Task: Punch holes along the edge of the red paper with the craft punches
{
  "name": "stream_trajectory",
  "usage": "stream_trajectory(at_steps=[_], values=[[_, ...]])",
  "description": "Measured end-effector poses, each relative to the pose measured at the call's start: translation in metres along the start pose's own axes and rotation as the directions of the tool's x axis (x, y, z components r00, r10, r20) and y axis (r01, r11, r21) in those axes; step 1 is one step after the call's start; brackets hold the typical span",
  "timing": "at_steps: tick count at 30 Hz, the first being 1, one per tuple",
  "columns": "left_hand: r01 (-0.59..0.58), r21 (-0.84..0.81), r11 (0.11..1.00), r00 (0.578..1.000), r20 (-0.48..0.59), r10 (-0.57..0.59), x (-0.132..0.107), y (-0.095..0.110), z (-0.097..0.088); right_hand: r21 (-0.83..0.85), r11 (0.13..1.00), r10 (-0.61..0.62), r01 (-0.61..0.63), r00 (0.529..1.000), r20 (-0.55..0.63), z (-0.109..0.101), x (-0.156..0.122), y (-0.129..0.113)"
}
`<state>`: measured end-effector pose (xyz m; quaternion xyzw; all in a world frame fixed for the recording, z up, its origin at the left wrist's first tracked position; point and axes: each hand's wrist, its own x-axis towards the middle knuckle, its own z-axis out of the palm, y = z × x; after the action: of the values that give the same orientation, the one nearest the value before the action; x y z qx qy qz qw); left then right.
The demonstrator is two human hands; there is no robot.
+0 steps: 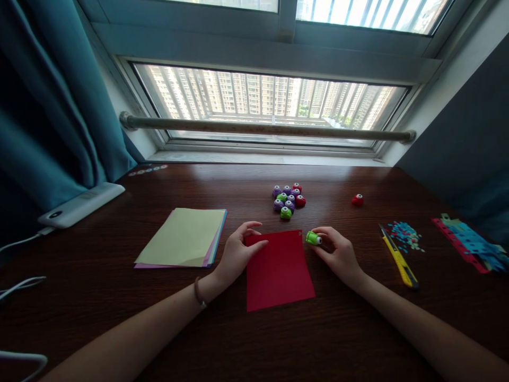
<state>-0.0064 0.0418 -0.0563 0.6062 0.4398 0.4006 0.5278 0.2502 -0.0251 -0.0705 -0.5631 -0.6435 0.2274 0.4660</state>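
Observation:
A red sheet of paper (278, 270) lies on the dark wooden table (254, 339) in front of me. My left hand (237, 253) rests on the sheet's left edge, fingers curled with the fingertips pressing the paper down. My right hand (337, 252) pinches a small green paper punch (314, 238) at the sheet's upper right corner. Behind the sheet sits a cluster of several small punches (288, 200) in purple, green and red.
A stack of coloured paper (183, 237) lies to the left. A lone red punch (357, 200), a yellow utility knife (398, 257), paper bits (405, 236) and punched strips (469, 244) lie right. A white device (81, 204) with cables sits far left.

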Motion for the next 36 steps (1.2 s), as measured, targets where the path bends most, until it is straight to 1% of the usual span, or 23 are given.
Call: stream_trajectory(at_steps=[6,11,23,28,32,36], values=[[0.061,-0.107,0.992,0.998,0.029,-0.058,0.0003,0.0032,0.0001,-0.03,0.997,-0.07,0.07,0.998,0.006,-0.001,0.0005,-0.0047],[0.077,-0.137,0.988,0.996,0.047,-0.071,-0.0003,0.0046,0.0008,-0.036,0.994,-0.101,0.102,0.995,0.015,-0.0026,0.0013,-0.0087],[0.051,-0.077,0.996,0.998,0.035,-0.048,-0.0006,0.0061,0.001,-0.062,0.986,-0.154,0.156,0.988,0.032,-0.005,0.0009,-0.0091],[0.055,-0.067,0.996,0.998,0.046,-0.052,-0.0012,0.0069,0.0006,-0.079,0.979,-0.186,0.188,0.982,0.033,-0.0047,0.0005,-0.0071],[0.065,-0.057,0.996,0.997,0.044,-0.062,-0.0013,0.0066,0.0002,-0.13,0.965,-0.223,0.226,0.974,0.037,-0.0047,0.0003,-0.0065],[0.071,-0.048,0.996,0.997,0.046,-0.068,-0.0013,0.0064,0.0,-0.119,0.961,-0.243,0.248,0.968,0.056,-0.0051,0.0,-0.0076]])
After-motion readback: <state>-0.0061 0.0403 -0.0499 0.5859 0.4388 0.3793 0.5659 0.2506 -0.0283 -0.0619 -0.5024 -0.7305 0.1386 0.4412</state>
